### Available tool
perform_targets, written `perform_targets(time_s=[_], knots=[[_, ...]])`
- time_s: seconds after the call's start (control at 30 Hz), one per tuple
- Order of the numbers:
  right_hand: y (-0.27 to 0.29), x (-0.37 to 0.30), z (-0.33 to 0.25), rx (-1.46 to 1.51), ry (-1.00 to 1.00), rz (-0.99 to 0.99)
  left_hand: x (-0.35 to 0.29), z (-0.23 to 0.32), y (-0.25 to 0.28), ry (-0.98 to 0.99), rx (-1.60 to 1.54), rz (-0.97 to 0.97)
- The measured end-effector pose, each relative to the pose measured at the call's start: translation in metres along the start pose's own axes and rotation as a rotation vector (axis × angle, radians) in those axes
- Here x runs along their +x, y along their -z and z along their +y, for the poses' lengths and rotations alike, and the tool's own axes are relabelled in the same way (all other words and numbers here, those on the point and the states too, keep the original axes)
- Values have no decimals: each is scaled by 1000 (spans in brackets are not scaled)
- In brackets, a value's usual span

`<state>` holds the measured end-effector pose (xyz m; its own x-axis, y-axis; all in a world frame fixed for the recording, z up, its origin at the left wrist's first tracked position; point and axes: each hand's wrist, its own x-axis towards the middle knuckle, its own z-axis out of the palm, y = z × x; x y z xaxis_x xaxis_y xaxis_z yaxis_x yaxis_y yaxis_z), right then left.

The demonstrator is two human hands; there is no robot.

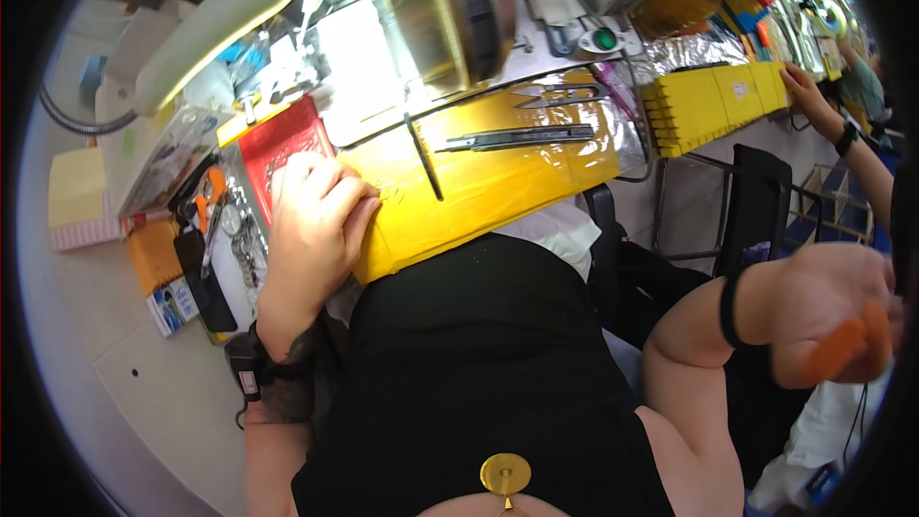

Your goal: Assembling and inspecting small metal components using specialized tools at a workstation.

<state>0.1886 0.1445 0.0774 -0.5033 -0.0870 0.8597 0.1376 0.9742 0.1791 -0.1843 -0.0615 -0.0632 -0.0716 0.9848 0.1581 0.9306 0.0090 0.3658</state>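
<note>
Two hands of the wearer obs'd. L hand [321, 215] rests at the L end of the yellow-covered work surface [507, 206], just beside the red tray [287, 144]; fingers curled, thumb drawn in against the index finger. We can't tell if anything is pinched btwn them. Small dark bits [394, 197] lie on the yellow nr. the fingertips.

R hand [838, 302] is raised out to the R, well apart from the surface, and blurred; digits bent, w/ orange cot-like covers [835, 352] at the ends. Whether it grips anything, we can't tell.

Work surface runs across in front of the wearer's black top [479, 345]. On it we list: thin black rod [423, 158], set crosswise; black tweezers [522, 139], tips pointing L; metal snips [560, 94] nr. the far edge.

Far R, we note a co-worker's hand [809, 99] at the end of a second yellow sheet [713, 107].
</note>
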Motion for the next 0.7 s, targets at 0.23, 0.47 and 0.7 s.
perform_targets(time_s=[0.23,0.47,0.7], knots=[[-170,-35,-116,801,-482,-326,-3,2,12,80,41,10],[-199,-45,-140,942,-566,-415,-5,3,7,124,55,11],[-205,-44,-135,933,-619,-429,-8,4,3,131,59,31]])
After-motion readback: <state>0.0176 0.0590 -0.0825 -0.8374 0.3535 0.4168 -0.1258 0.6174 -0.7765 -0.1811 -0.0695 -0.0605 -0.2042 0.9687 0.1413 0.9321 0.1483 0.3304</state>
